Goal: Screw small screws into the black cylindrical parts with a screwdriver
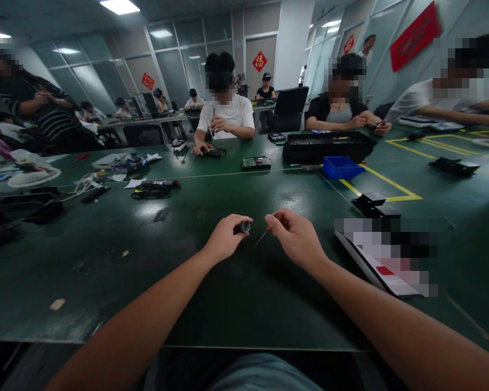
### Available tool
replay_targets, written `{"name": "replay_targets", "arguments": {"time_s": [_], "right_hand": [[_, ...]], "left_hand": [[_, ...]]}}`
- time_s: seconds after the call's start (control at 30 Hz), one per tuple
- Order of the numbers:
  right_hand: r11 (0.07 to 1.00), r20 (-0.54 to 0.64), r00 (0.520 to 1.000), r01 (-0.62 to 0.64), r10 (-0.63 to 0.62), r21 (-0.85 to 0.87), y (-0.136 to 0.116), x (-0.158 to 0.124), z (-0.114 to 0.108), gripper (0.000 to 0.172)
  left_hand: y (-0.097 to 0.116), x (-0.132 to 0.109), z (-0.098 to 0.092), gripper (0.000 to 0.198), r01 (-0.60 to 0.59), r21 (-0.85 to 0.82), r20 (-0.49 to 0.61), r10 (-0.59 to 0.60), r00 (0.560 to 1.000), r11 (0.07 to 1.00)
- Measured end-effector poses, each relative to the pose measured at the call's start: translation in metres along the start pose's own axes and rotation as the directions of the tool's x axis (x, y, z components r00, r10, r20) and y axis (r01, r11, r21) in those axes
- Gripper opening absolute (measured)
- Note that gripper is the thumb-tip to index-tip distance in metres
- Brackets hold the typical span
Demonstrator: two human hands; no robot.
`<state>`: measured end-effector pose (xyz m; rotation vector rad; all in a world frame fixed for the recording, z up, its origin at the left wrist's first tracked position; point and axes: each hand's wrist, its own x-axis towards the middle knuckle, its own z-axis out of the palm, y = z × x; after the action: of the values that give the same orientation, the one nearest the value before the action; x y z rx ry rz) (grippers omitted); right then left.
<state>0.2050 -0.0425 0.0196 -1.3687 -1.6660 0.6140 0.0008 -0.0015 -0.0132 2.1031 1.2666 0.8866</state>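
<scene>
My left hand (225, 237) is closed around a small dark cylinder (245, 226), whose round, ringed end faces right and shows a lighter rim. What kind of part it is I cannot make out. Opposite it, my right hand (295, 234) grips a screwdriver (262, 237) by the handle, largely hidden in the fingers. Its thin shaft has a red section near the grip and slants down to the left. The tip is apart from the cylinder, over the green tabletop between both hands.
Right of my hand lies a partly pixelated white booklet (378, 266). Farther off are a blue bin (342, 168), a long black tray (330, 146), black parts (375, 206), a circuit board (256, 163) and a coiled black cable (155, 189). Several people work around the table (126, 304).
</scene>
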Motion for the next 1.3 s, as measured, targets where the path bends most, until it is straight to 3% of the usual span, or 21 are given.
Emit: {"name": "replay_targets", "arguments": {"time_s": [0.13, 0.3, 0.83, 1.0, 1.13, 1.3], "right_hand": [[0.967, -0.081, 0.996, -0.016, 0.038, 0.254, 0.004, 0.001, 0.002, 0.026], [0.937, -0.126, 0.991, 0.012, 0.034, 0.349, 0.008, 0.004, 0.003, 0.027], [0.967, -0.118, 0.991, -0.036, 0.067, 0.253, 0.014, 0.006, 0.002, 0.024], [0.996, -0.128, 0.992, 0.006, 0.005, 0.084, 0.004, 0.002, -0.003, 0.028], [0.995, -0.154, 0.988, -0.002, -0.014, -0.101, -0.002, 0.002, -0.007, 0.049], [0.988, -0.165, 0.984, 0.040, -0.065, -0.148, -0.001, 0.003, -0.006, 0.052]], "left_hand": [[-0.005, 0.000, -0.001, 0.037, 0.103, -0.072, -0.076, -0.108, 0.991, 0.992], [-0.005, -0.001, -0.002, 0.037, 0.057, -0.091, -0.102, -0.067, 0.993, 0.994], [-0.001, -0.002, -0.005, 0.040, 0.044, -0.099, -0.080, -0.052, 0.995, 0.994], [-0.001, -0.002, -0.006, 0.040, 0.033, -0.074, -0.069, -0.038, 0.997, 0.997], [-0.001, -0.003, -0.006, 0.040, 0.009, -0.045, -0.055, -0.012, 0.998, 0.999], [-0.005, -0.003, -0.005, 0.039, -0.016, -0.031, -0.055, 0.014, 0.998, 0.999]]}}
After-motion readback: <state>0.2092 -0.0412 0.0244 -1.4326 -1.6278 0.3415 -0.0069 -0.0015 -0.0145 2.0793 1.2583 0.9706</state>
